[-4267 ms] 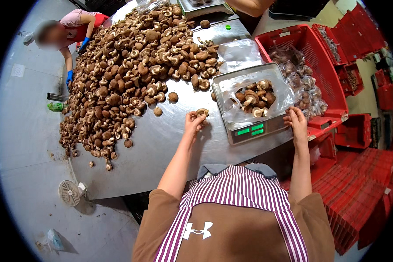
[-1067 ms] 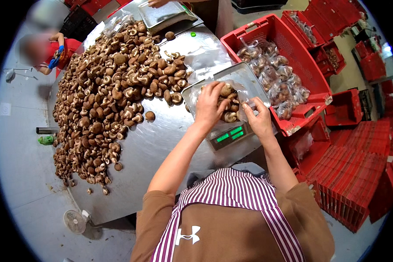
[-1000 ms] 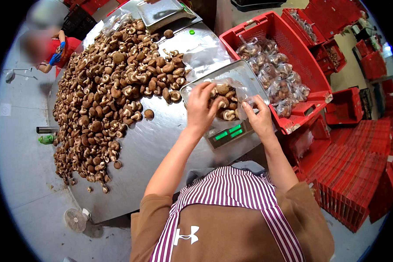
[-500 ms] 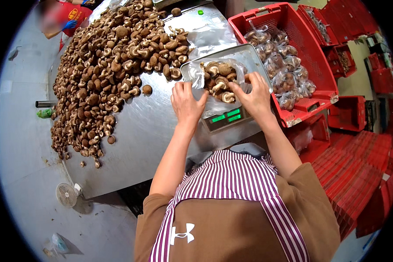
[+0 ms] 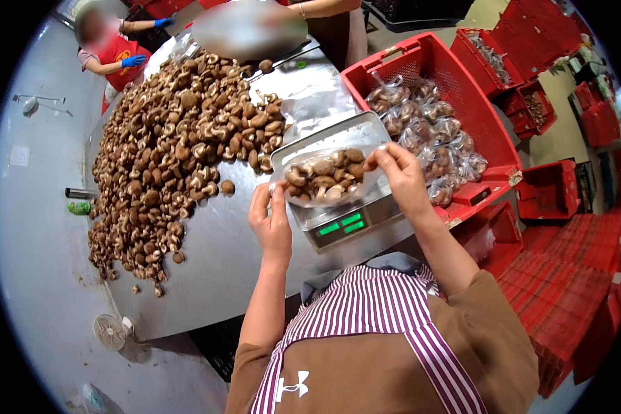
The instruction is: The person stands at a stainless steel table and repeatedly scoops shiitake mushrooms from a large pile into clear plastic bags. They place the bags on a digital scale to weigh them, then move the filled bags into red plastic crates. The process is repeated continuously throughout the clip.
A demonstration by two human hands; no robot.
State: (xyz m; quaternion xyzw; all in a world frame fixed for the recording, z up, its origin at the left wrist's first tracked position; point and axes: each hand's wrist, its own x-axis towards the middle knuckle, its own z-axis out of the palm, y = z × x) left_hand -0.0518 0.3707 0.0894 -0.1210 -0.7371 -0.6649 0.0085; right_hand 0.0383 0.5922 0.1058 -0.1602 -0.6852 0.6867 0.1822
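Observation:
A clear plastic bag of brown shiitake mushrooms (image 5: 328, 181) is stretched sideways between my two hands, over the metal pan (image 5: 355, 129) of a digital scale. My left hand (image 5: 272, 219) pinches the bag's left edge between thumb and fingers. Its right edge is gripped by my right hand (image 5: 401, 178), with thumb and fingertips together. Whether the bag's underside touches the pan is hidden. Green digits glow on the scale's display (image 5: 341, 225), just below the bag. Left of the scale, a big heap of loose shiitake mushrooms (image 5: 162, 152) covers much of the steel table (image 5: 221, 276).
A red crate (image 5: 493, 148) at my right holds several filled mushroom bags (image 5: 428, 131). Thin clear plastic bags (image 5: 317, 103) lie behind the scale. Across the table are a co-worker in blue gloves (image 5: 132, 61) and another person's arm (image 5: 324, 8). Red crates (image 5: 552, 276) are stacked further right.
Both hands have moved from the bag's open sides to its two edges, now drawn out taut and flattened. The view has shifted, bringing more of the co-workers into sight.

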